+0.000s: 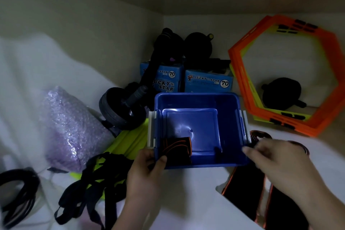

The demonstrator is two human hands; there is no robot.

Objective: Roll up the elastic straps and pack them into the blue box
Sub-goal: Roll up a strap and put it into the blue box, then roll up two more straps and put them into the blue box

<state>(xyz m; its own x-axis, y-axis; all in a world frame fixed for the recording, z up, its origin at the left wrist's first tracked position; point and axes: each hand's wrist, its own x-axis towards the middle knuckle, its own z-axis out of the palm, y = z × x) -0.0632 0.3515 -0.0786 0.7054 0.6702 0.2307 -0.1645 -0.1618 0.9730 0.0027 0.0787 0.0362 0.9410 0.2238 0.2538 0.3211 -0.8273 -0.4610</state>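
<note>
Nearest me, a loose elastic strap (246,186) lies flat under my right forearm. I judge it soft, light and limp, best pinched at one end. One rolled strap (176,148) sits in the blue box (197,99), near-left corner. My left hand (147,168) grips that rim. My right hand (276,157) is too blurred to tell.

Set on a white shelf (186,192): blue box (230,117), orange-edged black straps (242,188), purple bag (69,129). Propped at right: orange hexagon frames (240,73).
</note>
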